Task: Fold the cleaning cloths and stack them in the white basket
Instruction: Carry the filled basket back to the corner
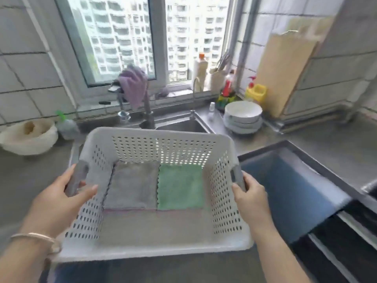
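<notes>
Steel bench (318,137) runs along the tiled wall beneath the window; a sink (183,125) is set into it. White basket (155,245), perforated, is in the foreground, gripped by both hands at its grey side handles. Left hand (61,193) is curled round the left handle, thumb inside the wall. Right hand (252,194) is curled round the right handle. Whether the basket rests on the bench or is lifted cannot be judged. Inside, on the floor toward the far wall, lie a folded grey cloth (132,185) and a folded green cloth (180,187), edges touching. Stacked white bowls (242,117) stand right of the sink. A purple cloth (133,84) hangs over the tap.
</notes>
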A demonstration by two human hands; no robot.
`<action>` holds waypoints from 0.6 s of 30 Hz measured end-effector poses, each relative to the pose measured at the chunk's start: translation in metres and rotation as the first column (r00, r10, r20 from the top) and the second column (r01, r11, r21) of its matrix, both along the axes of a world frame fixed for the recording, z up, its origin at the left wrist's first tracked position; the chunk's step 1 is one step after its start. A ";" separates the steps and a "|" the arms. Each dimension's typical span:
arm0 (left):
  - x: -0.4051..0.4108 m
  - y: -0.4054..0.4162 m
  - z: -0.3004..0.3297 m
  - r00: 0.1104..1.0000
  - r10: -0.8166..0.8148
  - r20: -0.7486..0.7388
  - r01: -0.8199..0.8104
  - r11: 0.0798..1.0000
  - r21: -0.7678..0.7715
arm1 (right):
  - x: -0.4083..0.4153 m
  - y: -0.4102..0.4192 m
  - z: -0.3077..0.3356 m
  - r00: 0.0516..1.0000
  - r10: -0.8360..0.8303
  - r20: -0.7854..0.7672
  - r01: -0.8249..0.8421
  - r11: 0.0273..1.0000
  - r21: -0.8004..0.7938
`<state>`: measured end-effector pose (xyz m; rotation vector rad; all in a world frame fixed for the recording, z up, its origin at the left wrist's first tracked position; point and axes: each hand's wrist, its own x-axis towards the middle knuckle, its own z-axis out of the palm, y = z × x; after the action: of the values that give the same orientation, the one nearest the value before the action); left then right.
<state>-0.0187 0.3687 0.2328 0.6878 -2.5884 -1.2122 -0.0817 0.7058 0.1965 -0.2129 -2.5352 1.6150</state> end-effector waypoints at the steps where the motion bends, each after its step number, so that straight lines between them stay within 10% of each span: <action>1: -0.017 0.021 0.000 0.999 -0.043 0.003 0.043 0.999 -0.007 | -0.003 0.024 -0.005 0.999 -0.043 0.008 0.043 0.999 -0.005; 18: -0.284 0.404 -0.028 0.858 -0.513 -0.001 0.510 0.853 0.114 | -0.081 0.383 -0.007 0.827 -0.554 0.097 0.538 0.830 0.150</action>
<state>-0.3030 0.7724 0.2048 0.0096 -2.8455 -1.5022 -0.1631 1.0888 0.1893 -0.9721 -2.3312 1.2516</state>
